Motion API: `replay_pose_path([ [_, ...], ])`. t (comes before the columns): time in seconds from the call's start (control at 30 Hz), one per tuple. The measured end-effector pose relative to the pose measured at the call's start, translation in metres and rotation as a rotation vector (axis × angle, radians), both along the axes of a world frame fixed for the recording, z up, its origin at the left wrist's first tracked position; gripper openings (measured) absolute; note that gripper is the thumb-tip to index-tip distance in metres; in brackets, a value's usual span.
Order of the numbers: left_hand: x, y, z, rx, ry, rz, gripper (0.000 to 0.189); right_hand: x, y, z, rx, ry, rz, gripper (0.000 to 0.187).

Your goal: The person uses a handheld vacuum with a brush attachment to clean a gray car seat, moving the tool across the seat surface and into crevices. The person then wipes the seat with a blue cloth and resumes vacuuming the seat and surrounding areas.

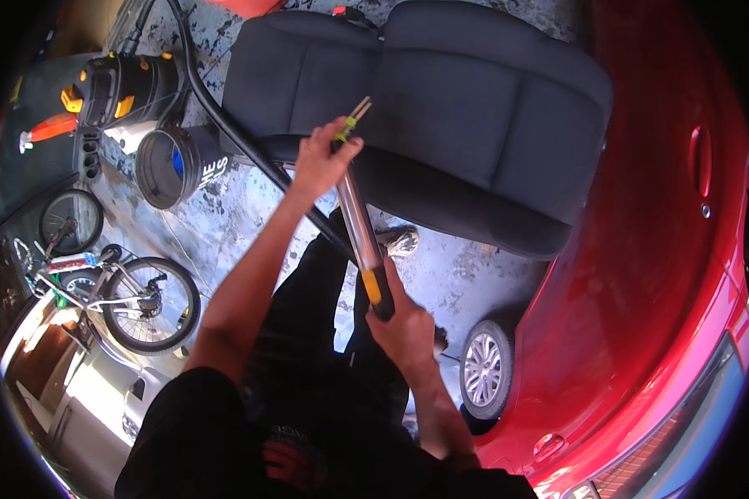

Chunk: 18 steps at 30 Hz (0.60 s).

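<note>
A metal vacuum tube point(357, 215) slants across the middle of the view, joined to a black handle with a yellow part. My right hand point(406, 327) is closed around that handle at the lower end. Near the tube's upper end is my left hand point(326, 159), which also grips a small yellow-green item point(347, 128) with two thin light prongs; its exact kind is unclear. Beyond my hands, a dark grey fabric car seat bench point(455, 112) lies on the floor. A black corrugated vacuum hose point(221, 121) runs past the seat's left side and behind the tube.
A black and yellow vacuum point(131, 90), a black bucket point(162, 168) and an orange spray bottle point(53, 128) stand at the left. Below them is a bicycle point(150, 305). A red car point(630, 280) with a silver wheel point(485, 369) borders the right side.
</note>
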<state>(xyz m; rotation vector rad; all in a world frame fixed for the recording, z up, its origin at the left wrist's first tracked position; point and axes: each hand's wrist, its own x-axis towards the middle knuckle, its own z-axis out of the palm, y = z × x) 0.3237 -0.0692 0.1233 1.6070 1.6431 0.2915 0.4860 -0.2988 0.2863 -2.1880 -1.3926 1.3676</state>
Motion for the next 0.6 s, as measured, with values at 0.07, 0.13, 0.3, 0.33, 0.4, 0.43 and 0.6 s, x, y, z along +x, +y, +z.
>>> replay_pose_path([
  [0.07,-0.036,0.017,-0.026,-0.205,-0.027,0.022,0.073,-0.009,0.044,0.0,0.012,-0.045,0.059,0.081],
  [0.13,-0.055,0.018,-0.067,-0.294,-0.139,0.084,0.07,-0.014,0.075,-0.008,0.007,-0.096,0.117,0.075],
  [0.3,-0.051,0.009,-0.153,-0.255,-0.437,0.178,0.054,-0.006,0.139,-0.039,0.06,-0.245,0.256,0.07],
  [0.33,-0.039,0.011,-0.145,-0.235,-0.42,0.194,0.045,-0.004,0.146,-0.048,0.216,-0.31,0.304,0.066],
  [0.4,-0.035,0.009,-0.177,-0.248,-0.505,0.196,0.042,-0.004,0.178,-0.053,-0.048,-0.322,0.379,0.061],
  [0.43,-0.029,0.012,-0.184,-0.253,-0.55,0.189,0.041,-0.004,0.194,-0.055,-0.179,-0.331,0.405,0.06],
  [0.6,-0.042,0.017,-0.23,-0.246,-0.426,-0.015,0.05,0.0,0.221,-0.088,-0.163,-0.266,0.419,0.048],
])
